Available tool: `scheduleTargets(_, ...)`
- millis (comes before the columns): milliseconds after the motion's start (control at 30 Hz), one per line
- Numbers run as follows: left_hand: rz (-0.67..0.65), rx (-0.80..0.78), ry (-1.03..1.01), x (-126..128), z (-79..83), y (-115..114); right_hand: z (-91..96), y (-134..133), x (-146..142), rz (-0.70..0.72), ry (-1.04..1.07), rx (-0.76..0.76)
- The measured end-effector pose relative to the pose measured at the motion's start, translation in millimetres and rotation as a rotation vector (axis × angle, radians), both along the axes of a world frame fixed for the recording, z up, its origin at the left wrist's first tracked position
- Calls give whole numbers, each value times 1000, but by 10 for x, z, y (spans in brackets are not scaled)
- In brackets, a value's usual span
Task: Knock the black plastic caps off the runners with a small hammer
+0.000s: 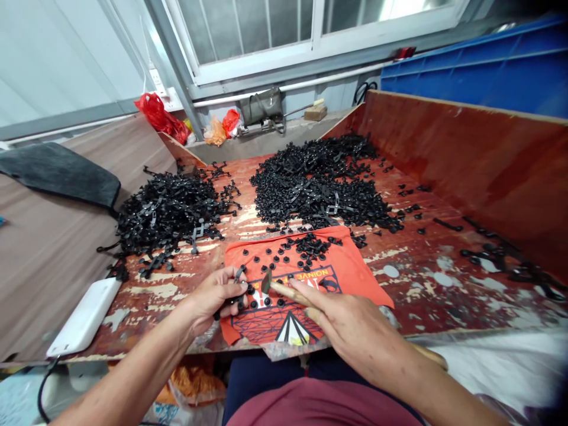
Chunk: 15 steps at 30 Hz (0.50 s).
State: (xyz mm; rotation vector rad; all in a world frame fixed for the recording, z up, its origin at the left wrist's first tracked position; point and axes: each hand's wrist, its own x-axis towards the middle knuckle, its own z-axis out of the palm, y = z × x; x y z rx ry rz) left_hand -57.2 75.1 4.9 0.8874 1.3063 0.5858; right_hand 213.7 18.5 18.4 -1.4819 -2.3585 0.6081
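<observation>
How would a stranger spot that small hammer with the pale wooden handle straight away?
On the worn reddish-brown wooden bench, find the bright orange printed cloth at the front. Above it, the person's right hand grips the hammer; its pale, straight handle stands out from the small, round black pieces around it.

A hammer (288, 291), wooden-handled with a dark head, is held slantwise in the right grip (355, 325). A black jointed part (240, 273) is pinched in the left grip (217, 296), near the hammer head. Black round pieces (267, 302) are scattered and clustered on orange cloth (361, 278).
</observation>
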Motion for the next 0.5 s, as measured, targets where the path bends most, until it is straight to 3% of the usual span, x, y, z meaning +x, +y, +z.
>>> scheduleTargets(200, 59, 18, 30, 28, 20, -9, -20, 83, -109, 27, 19, 32)
scheduleTargets(400, 43, 20, 17, 20, 27, -9, 12, 73, -149, -13, 104, 77)
scheduleTargets(500, 23, 29, -22, 10, 40, -10, 11, 62, -206, 14, 45, 79)
